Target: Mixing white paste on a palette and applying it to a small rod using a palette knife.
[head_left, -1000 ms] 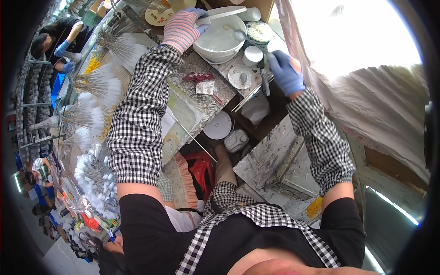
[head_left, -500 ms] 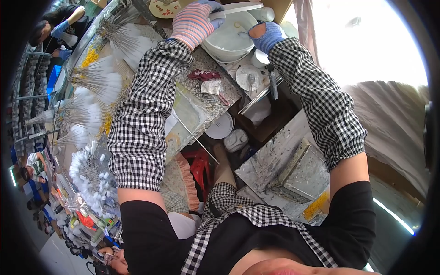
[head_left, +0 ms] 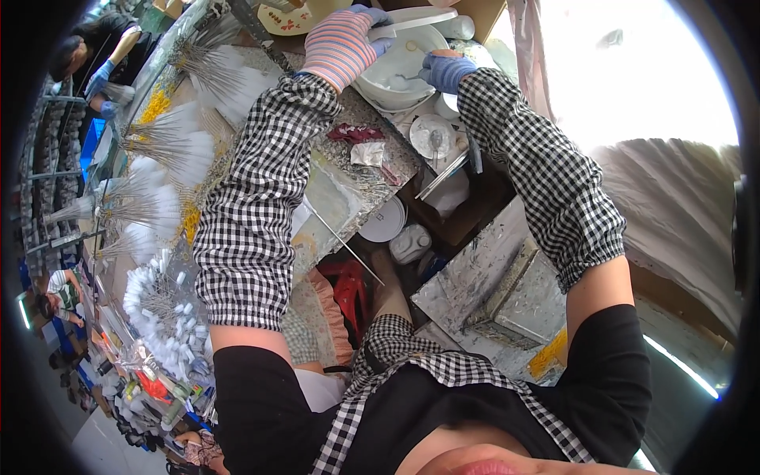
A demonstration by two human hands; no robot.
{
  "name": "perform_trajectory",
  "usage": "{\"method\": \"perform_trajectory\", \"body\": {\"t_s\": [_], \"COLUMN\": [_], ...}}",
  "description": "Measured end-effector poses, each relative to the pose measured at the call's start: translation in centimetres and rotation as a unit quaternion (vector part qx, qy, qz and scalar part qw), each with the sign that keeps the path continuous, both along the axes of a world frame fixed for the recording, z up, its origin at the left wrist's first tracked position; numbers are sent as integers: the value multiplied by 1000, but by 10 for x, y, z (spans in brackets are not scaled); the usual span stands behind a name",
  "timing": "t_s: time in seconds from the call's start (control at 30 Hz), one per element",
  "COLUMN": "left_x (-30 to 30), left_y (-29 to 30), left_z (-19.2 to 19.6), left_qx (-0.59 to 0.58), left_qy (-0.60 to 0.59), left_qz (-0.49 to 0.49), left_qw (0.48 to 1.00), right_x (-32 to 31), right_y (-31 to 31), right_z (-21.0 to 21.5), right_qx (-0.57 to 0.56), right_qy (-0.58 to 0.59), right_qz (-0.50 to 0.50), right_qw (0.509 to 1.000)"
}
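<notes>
At the far middle of the bench, a white tub (head_left: 388,101) holds a whitish, watery-looking content. My left hand (head_left: 340,49), in a pink, orange and blue striped glove, is closed at the tub's far left rim. It grips a flat white lid (head_left: 419,21), tilted above the tub and seen nearly edge-on. My right hand (head_left: 448,73), in a blue glove, is closed at the tub's right side. From its fingers a thin tool (head_left: 408,77), perhaps a spoon, reaches into the tub; its kind is hard to make out.
A small white dish (head_left: 432,136) stands near the tub. Dark red cloth (head_left: 354,133) and crumpled white paper (head_left: 367,153) lie on the stained bench. Bundles of white-tipped wires (head_left: 170,134) line the left. A long thin rod (head_left: 340,237) sticks out past the bench edge. Another person (head_left: 99,59) works far left.
My right hand has moved slightly left and down over the tub's rim, with the thin tool now inside. The lid in my left hand is tilted more steeply.
</notes>
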State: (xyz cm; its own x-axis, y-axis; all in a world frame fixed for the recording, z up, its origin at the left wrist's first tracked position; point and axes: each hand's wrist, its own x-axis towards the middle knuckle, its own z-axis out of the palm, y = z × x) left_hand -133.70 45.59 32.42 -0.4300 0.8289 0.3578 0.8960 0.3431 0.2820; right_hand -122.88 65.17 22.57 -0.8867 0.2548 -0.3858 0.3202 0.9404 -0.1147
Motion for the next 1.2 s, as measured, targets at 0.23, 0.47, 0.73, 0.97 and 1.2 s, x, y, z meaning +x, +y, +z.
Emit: {"method": "perform_trajectory", "body": {"t_s": [0.23, 0.47, 0.73, 0.97, 1.2], "left_x": [-5, 8, 56, 117, 275], "left_y": [-6, -1, -10, -44, -117], "left_z": [4, 7, -53, -53, -86], "left_qx": [-26, -53, -188, -9, -22], "left_qy": [-13, -44, 24, -3, -210], "left_qz": [3, 7, -32, -48, -92], "left_qw": [1000, 998, 981, 999, 973], "right_x": [44, 170, 334, 482, 686], "right_y": [-5, -14, -93, -140, -216], "right_z": [53, 66, 99, 110, 150], "right_qx": [-120, -188, -522, -529, -331], "right_qy": [86, 362, 295, 433, 535], "right_qz": [-170, -103, -515, -586, -659], "right_qw": [974, 907, 612, 434, 413]}}
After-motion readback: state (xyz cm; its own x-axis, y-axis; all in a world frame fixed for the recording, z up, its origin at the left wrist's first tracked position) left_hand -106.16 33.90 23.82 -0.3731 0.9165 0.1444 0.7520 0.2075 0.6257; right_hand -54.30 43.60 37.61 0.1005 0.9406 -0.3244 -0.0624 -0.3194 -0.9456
